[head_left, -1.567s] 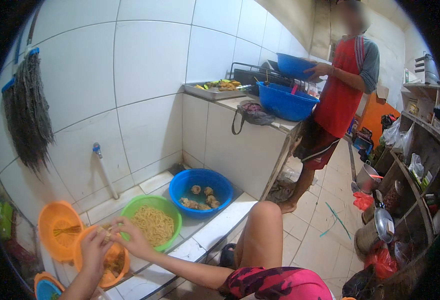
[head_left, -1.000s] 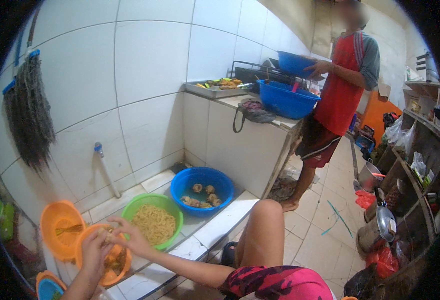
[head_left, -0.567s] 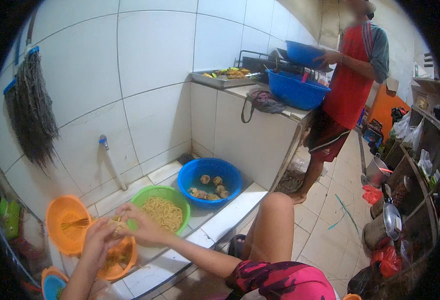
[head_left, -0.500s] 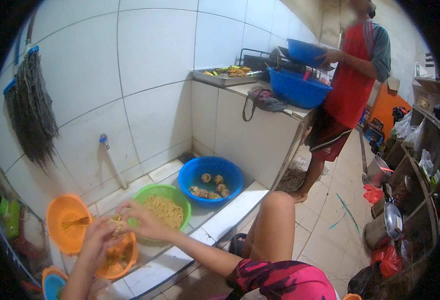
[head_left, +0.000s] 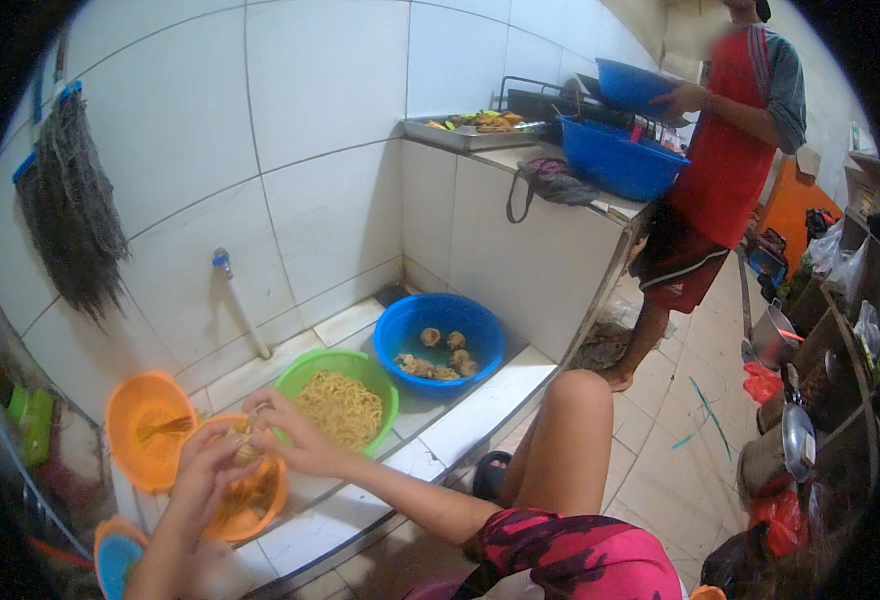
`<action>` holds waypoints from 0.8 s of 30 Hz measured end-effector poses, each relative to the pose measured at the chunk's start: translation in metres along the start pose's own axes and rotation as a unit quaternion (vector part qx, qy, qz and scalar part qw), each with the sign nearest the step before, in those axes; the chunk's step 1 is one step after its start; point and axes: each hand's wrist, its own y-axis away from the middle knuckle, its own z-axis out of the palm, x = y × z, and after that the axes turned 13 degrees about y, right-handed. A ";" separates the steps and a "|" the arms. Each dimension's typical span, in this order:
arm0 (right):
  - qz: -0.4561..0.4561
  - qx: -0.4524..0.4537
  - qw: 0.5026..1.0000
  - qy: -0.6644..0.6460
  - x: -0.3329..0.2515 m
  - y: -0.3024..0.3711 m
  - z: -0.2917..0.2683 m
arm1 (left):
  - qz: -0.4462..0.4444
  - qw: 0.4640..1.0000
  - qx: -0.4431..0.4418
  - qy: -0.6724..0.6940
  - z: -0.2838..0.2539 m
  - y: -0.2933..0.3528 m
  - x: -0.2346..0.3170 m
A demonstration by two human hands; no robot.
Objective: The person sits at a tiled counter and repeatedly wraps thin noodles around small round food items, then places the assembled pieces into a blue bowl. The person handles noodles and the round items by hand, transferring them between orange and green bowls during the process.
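Note:
My left hand (head_left: 205, 468) and my right hand (head_left: 305, 440) meet over an orange basin (head_left: 278, 503), fingers closed round a small yellowish food bundle (head_left: 247, 453). Its exact make-up is partly hidden by the fingers. Orange-brown food lies in that basin beneath. Just beyond my right hand sits a green basin (head_left: 285, 378) with yellow noodles (head_left: 340, 410) in it. Farther right, a blue basin (head_left: 492, 340) has several rounded, knobbly bundles (head_left: 430, 338) in it. Beside my left hand, another orange basin (head_left: 120, 440) contains a few thin yellowish strands or sticks (head_left: 163, 428).
A person in red (head_left: 730, 150) stands at the raised tiled counter, holding a blue bowl (head_left: 630, 85) above a large blue tub (head_left: 620, 165). A metal food tray (head_left: 475, 137) rests there. A mop (head_left: 75, 200) hangs left; pots (head_left: 775, 465) and bags line the right.
The whole view has shifted slightly, so things appear farther right. Both my hands stay together on the food bundle, its visible side changed a little.

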 end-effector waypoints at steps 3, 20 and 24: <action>-0.034 -0.005 0.998 0.061 0.002 0.001 -0.002 | 0.006 1.000 -0.006 -0.013 0.000 0.002 0.001; -0.137 0.095 0.944 0.286 -0.001 0.008 0.013 | 0.015 0.998 0.032 -0.049 -0.018 0.000 0.001; -0.096 0.140 0.941 0.293 -0.007 0.007 0.018 | 0.060 0.996 0.022 -0.065 -0.020 -0.001 -0.002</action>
